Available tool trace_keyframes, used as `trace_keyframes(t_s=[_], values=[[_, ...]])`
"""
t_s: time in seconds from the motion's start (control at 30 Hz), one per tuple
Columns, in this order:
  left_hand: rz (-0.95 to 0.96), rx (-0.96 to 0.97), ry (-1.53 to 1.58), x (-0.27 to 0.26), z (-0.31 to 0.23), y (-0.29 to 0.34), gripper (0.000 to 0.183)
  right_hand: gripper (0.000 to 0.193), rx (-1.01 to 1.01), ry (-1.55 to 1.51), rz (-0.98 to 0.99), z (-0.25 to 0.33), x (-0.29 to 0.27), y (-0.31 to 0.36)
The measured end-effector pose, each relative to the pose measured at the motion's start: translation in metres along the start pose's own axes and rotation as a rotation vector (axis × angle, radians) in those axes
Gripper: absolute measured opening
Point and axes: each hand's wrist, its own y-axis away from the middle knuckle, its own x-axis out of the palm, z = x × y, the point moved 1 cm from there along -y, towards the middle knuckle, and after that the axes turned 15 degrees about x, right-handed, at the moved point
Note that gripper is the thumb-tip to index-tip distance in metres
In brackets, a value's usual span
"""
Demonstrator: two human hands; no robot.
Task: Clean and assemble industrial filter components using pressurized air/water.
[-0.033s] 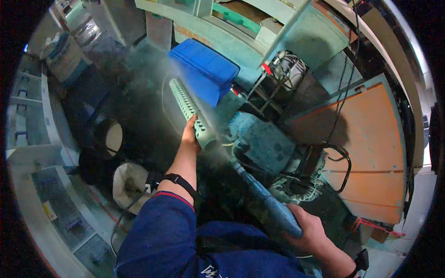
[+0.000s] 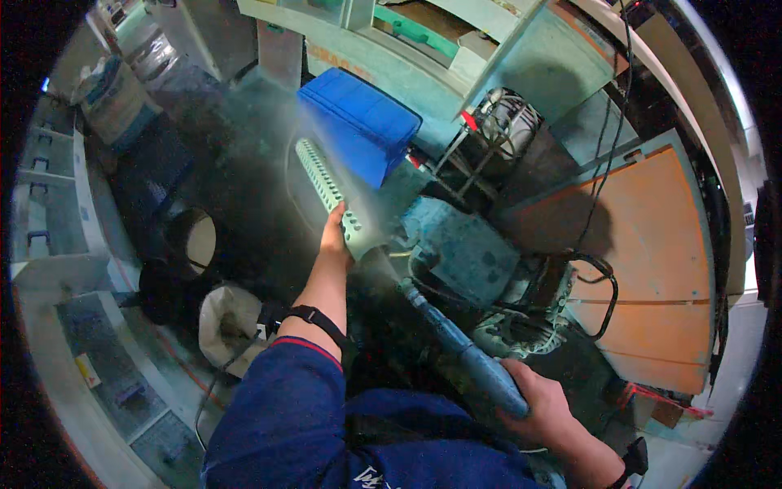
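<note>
A pale green tube with rows of round holes (image 2: 319, 173) is gripped near its lower end by my left hand (image 2: 336, 234), whose thumb lies along its side. My right hand (image 2: 539, 401) is wrapped around the thick rear end of a long blue spray gun (image 2: 466, 344). The narrow tip of the gun points up and left at the tube's near end, a short gap apart. A whitish cloud of powder or mist hangs about the tip and the tube, blurring their edges. My left fingers are partly hidden behind the tube.
Beyond the tube stands a blue lidded bin (image 2: 358, 118). A dusty blue-grey machine (image 2: 468, 253) sits right of the gun, with a coiled hose (image 2: 521, 330) beside it. Orange panel (image 2: 639, 269) at right; white bucket (image 2: 213, 326) at left; black cable (image 2: 599, 179) hanging.
The spray gun's tip has shifted slightly left toward the tube. The tube has barely moved, and both hands keep their hold.
</note>
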Motion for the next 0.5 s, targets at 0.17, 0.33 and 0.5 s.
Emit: trace_keyframes(t_s=[0.17, 0.33, 0.5], values=[[-0.113, 0.096, -0.056, -0.018, 0.001, -0.021, 0.059, 0.077, 0.002, 0.014, -0.006, 0.013, 0.002, -0.015], [-0.13, 0.034, 0.075, -0.017, -0.004, -0.015, 0.06, 0.074, -0.024, 0.003, 0.0, 0.023, 0.004, -0.031], [-0.14, -0.022, -0.055, -0.019, -0.013, -0.001, 0.059, 0.071, -0.009, 0.054, 0.026, 0.041, 0.012, -0.055]])
